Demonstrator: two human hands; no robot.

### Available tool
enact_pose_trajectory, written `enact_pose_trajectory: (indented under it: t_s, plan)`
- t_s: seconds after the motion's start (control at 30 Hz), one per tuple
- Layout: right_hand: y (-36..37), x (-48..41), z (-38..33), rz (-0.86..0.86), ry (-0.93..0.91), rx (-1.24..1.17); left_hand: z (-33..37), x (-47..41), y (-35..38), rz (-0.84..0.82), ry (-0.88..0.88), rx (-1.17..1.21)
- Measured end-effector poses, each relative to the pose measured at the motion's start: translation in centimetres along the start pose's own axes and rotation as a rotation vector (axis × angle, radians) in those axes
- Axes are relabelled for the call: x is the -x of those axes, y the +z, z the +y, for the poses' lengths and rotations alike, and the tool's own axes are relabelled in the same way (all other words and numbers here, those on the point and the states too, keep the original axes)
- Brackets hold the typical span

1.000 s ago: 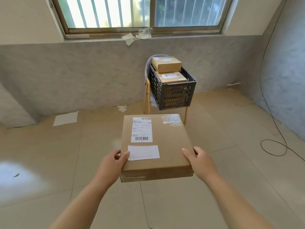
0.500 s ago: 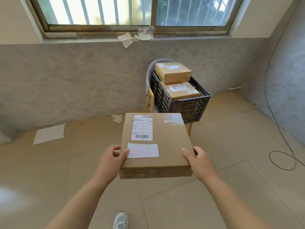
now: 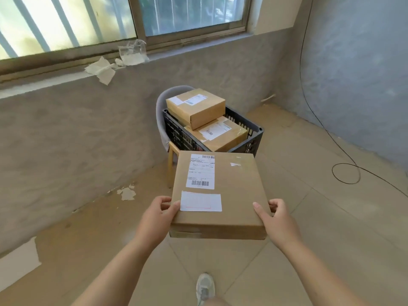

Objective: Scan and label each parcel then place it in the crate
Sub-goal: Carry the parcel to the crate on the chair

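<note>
The flat brown cardboard parcel (image 3: 220,195), white labels up, hangs level just short of the black plastic crate (image 3: 257,140) on the grey-backed chair (image 3: 160,115). Your left hand (image 3: 160,214) and right hand (image 3: 277,219) grip its near corners, fingers (image 3: 276,203) curled round the edges. The crate looks nearly full: aim for the lower brown box (image 3: 223,138) in front of the upper brown box (image 3: 196,107), and lower it flat so nothing tips.

Grey chair (image 3: 160,111), looped black cable (image 3: 346,183), barred window (image 3: 189,16)
</note>
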State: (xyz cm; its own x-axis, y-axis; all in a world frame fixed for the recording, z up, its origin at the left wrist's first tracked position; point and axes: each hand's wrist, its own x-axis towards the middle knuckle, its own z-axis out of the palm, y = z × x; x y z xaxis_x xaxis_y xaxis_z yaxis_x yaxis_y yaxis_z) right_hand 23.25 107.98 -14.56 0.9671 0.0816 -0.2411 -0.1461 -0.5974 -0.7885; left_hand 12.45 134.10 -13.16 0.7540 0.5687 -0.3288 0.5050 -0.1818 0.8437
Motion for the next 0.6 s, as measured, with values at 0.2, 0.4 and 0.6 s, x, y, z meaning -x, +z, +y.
enact_pose_trajectory:
  t_s: [0.2,0.4,0.6]
  plan:
    - [3.2,-7.8,-1.8,0.037,0.039,-0.062,2.9,-10.6,-0.3,-0.131,0.064,-0.059]
    - [4.9,-14.8,-5.1,-0.019,0.092,-0.117,6.8,-20.8,-0.5,-0.224,0.058,-0.096]
    - [5.5,-19.0,-6.6,-0.109,0.162,-0.152,10.2,-28.4,0.9,-0.322,0.098,-0.183]
